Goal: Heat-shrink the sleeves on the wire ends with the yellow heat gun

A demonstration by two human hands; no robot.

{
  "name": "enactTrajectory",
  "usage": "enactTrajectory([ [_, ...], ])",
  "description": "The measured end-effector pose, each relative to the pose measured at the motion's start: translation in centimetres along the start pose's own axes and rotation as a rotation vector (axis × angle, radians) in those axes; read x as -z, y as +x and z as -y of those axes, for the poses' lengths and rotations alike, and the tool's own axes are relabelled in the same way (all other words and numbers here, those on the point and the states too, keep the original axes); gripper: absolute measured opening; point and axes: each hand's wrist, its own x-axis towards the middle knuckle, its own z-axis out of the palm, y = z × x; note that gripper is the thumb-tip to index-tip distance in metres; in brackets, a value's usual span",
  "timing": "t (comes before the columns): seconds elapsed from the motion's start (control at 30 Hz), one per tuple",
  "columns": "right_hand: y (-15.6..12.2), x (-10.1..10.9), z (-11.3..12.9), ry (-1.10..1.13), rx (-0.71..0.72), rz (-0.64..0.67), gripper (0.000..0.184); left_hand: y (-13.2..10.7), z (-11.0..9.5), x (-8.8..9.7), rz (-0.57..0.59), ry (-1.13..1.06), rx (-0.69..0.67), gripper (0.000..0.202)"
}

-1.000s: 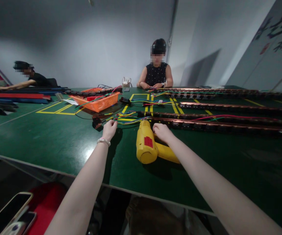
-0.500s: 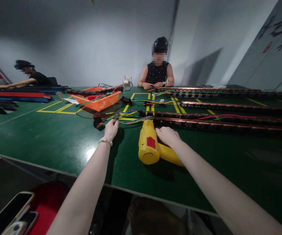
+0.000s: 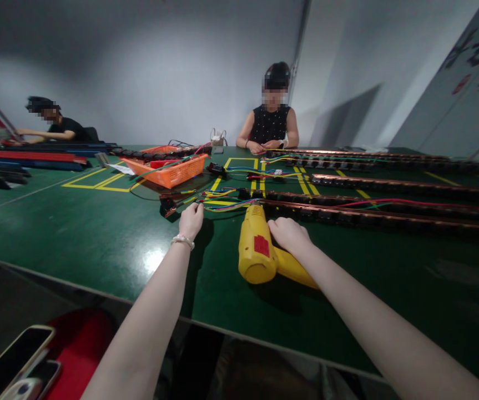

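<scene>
A yellow heat gun [image 3: 256, 250] lies on the green table [image 3: 76, 233], nozzle pointing away at a bundle of coloured wires [image 3: 222, 204]. My right hand [image 3: 290, 234] rests closed on the gun's handle, just right of its body. My left hand [image 3: 191, 220], with a bracelet at the wrist, is pinched on the near end of the wire bundle beside a small black connector [image 3: 166, 208]. Long dark strips with copper rails [image 3: 381, 216] run from the gun's nozzle to the right.
An orange basket [image 3: 168, 173] with wires stands at the back left. More long strips [image 3: 389, 183] lie across the right half. One person sits opposite [image 3: 272, 125], another at the far left [image 3: 51, 125]. Phones [image 3: 12, 364] lie at lower left, below the table edge.
My left hand has crept forward along the wires. My right hand has settled a little further onto the heat gun's handle. The view has shifted slightly.
</scene>
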Motion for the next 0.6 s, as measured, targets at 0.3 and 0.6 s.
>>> enactTrajectory([
  [0.3, 0.19, -0.04, 0.00, 0.016, -0.001, 0.033, 0.050, 0.22, 0.02, -0.09, -0.009, -0.020, 0.011, 0.039],
  [0.6, 0.47, -0.36, -0.27, 0.028, -0.003, 0.023, 0.053, 0.31, -0.05, -0.01, -0.004, -0.012, 0.011, 0.036],
])
